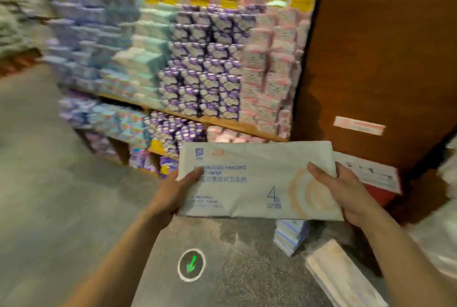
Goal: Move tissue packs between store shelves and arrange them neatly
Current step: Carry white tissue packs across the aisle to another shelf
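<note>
Gripping a flat tissue pack [254, 183] by its two short ends, the left hand [170, 198] lays its thumb on the printed top face with its other fingers hidden beneath. The right hand [348, 193] holds the other end, thumb on top and fingers curled round the edge. The pack is held level in the air above the grey floor [49, 183], apart from every shelf.

Beyond it stand wooden shelves [230, 125], packed tight. Purple packs [202, 77] fill the middle columns, with pink packs [269, 72] to their right against a brown panel [383, 59]. Mint-green packs [148, 47] and blue packs [81, 35] stand to the left, blurred. Yellow price tags [230, 0] line the shelf edge above.

On the floor below the right hand lie a blue-striped pack [291, 235] and, nearer, a white pack with orange print [338, 274]. A red box [380, 193] with a paper label sits behind that hand. A round mark with a green arrow [191, 264] shows on the floor between the forearms.

The held pack is pale grey-white and slightly creased, printed in blue with "EMBOSSED HANGING" and a large "4", with peach rings near its right end.
</note>
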`<action>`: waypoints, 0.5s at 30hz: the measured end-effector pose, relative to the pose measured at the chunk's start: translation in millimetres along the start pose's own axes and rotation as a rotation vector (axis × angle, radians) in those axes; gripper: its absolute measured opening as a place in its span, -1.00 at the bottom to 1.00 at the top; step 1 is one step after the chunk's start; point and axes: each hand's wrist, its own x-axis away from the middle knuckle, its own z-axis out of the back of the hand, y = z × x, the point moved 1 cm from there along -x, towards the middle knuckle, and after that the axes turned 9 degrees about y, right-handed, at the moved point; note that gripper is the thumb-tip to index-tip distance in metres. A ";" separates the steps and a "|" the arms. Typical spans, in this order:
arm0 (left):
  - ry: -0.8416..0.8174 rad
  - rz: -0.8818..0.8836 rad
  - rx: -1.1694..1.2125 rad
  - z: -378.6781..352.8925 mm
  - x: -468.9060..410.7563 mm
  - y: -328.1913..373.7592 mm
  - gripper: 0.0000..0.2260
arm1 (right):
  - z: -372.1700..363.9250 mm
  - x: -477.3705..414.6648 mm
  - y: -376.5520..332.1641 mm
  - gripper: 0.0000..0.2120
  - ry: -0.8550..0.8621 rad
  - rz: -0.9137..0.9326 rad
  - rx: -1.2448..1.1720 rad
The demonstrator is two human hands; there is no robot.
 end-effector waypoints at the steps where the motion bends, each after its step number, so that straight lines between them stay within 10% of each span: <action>1: 0.069 -0.016 0.021 31.6 7.8 -0.5 -0.51 | -30.5 3.4 -5.8 -0.57 -0.059 0.013 0.007; 6: 0.336 -0.071 0.080 195.5 54.7 -0.2 -0.76 | -198.4 41.9 -36.1 -0.10 -0.339 0.105 0.048; 15: 0.853 -0.082 0.163 499.2 162.0 -39.7 -0.68 | -528.1 172.3 -24.8 -0.75 -0.709 0.178 0.118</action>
